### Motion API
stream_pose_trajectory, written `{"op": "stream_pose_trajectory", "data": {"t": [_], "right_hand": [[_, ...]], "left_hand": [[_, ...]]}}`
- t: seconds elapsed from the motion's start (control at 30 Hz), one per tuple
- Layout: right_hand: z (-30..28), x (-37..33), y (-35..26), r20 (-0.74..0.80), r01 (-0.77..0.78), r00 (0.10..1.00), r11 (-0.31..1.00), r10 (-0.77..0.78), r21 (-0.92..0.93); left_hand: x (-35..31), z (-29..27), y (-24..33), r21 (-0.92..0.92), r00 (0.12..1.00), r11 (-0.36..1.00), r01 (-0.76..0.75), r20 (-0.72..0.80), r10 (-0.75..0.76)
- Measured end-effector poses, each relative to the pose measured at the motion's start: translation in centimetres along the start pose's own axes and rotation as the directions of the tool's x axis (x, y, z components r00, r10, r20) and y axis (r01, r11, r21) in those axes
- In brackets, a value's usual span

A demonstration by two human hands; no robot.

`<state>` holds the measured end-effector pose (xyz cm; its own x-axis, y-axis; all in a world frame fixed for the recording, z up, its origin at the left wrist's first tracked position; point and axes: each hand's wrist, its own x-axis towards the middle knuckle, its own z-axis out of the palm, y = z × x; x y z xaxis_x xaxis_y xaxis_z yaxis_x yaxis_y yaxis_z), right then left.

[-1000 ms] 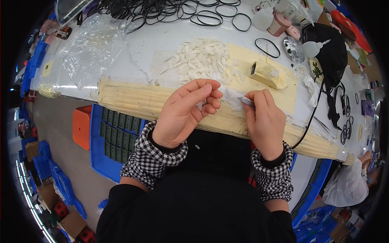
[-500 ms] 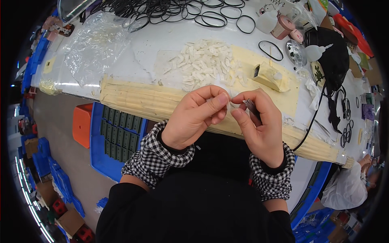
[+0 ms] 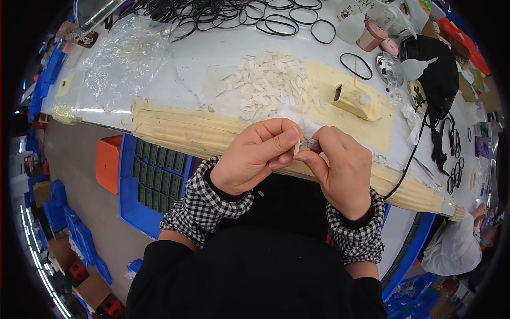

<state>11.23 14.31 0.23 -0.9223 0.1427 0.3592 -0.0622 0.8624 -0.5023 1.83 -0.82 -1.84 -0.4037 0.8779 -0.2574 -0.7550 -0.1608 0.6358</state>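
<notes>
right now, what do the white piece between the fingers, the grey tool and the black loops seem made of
White piece: perhaps soft plastic or rubber, matt and pale; too small to be sure. Grey tool: probably metal, going by its dull shine. Black loops: likely rubber, smooth, slim and loosely curved.

Bright light glints off the clear plastic (image 3: 127,59), and straight lines bow edgeward.

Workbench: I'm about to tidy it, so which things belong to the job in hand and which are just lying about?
Belonging to the job, it seems: small white piece in the left hand; small grey item, partly hidden, in the right hand; pile of white pieces.

Apparently just lying about: black rings; clear plastic film; pink tub.
</notes>
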Motion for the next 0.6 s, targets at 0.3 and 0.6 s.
{"op": "stream_pose_trajectory", "data": {"t": [0.3,0.6], "right_hand": [[0.16,-0.16,-0.12,-0.022,0.002,1.000,1.000,-0.002,-0.005],[0.17,-0.11,-0.31,-0.032,-0.010,0.999,0.999,0.011,0.031]], "left_hand": [[0.05,0.16,-0.10,-0.014,0.999,0.999,-0.048,0.016,0.048],[0.12,0.28,-0.44,-0.059,0.994,0.995,-0.085,0.059,0.089]]}}
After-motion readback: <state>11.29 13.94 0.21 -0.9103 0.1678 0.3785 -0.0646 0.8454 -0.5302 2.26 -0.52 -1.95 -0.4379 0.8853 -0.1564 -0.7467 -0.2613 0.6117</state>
